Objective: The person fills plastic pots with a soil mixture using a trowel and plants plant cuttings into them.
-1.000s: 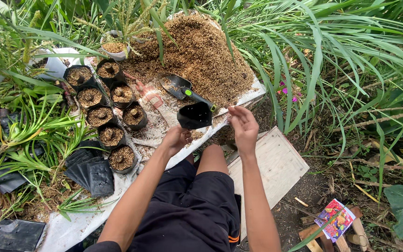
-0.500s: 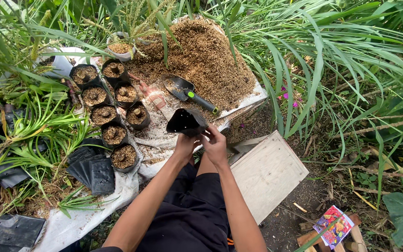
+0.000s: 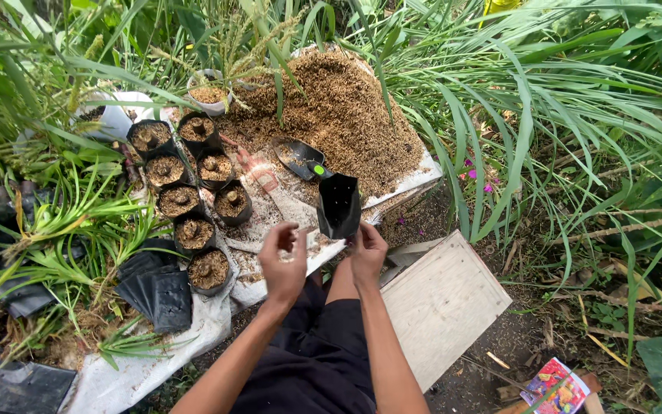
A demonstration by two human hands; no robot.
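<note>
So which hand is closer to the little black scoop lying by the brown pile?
The right hand. It holds an empty black bag just below the scoop. The left hand is open, lower and further left.

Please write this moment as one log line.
right hand: holds black grow bag upright | left hand: open, empty | trowel: on husk pile

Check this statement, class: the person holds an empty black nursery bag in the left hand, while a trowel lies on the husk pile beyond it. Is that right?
Not quite. The head view shows the black nursery bag pinched by the right hand, not the left; the left hand is open and holds nothing. The trowel does lie on the husk pile beyond it.
</note>
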